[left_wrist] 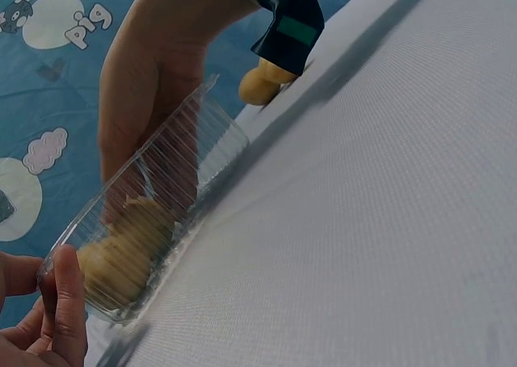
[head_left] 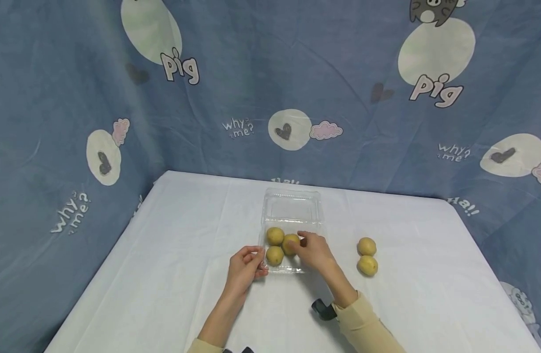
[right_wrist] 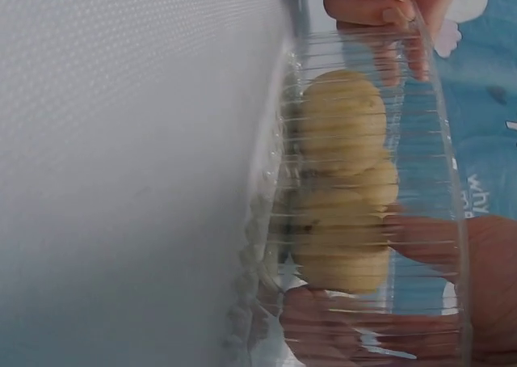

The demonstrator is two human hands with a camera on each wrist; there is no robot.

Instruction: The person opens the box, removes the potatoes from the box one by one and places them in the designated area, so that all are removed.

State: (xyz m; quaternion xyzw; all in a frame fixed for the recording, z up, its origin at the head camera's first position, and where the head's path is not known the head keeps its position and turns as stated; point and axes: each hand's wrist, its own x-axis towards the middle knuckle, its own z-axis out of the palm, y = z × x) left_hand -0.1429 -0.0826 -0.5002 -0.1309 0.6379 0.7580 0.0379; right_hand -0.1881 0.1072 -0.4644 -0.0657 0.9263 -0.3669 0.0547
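Note:
A clear plastic clamshell box [head_left: 297, 268] lies with its lid [head_left: 292, 208] laid back. Three yellow potatoes are inside: a back-left potato [head_left: 275, 236], a front-left potato [head_left: 274, 256] and a right-hand potato [head_left: 290, 244]. My left hand [head_left: 244, 269] pinches the box's left front rim between thumb and fingers, as the left wrist view also shows. Reaching over the right side, my right hand [head_left: 315, 251] grips the right-hand potato with thumb and fingers. In the right wrist view the ribbed box wall [right_wrist: 420, 173] stands before the potatoes [right_wrist: 343, 124] and blurs them.
Two more potatoes, a back one [head_left: 366, 246] and a front one [head_left: 367, 265], touch each other on the white tablecloth [head_left: 429, 294] right of the box. A blue printed curtain [head_left: 235, 63] hangs behind the table. A dark camera mount [head_left: 323, 310] sticks out from my right wrist.

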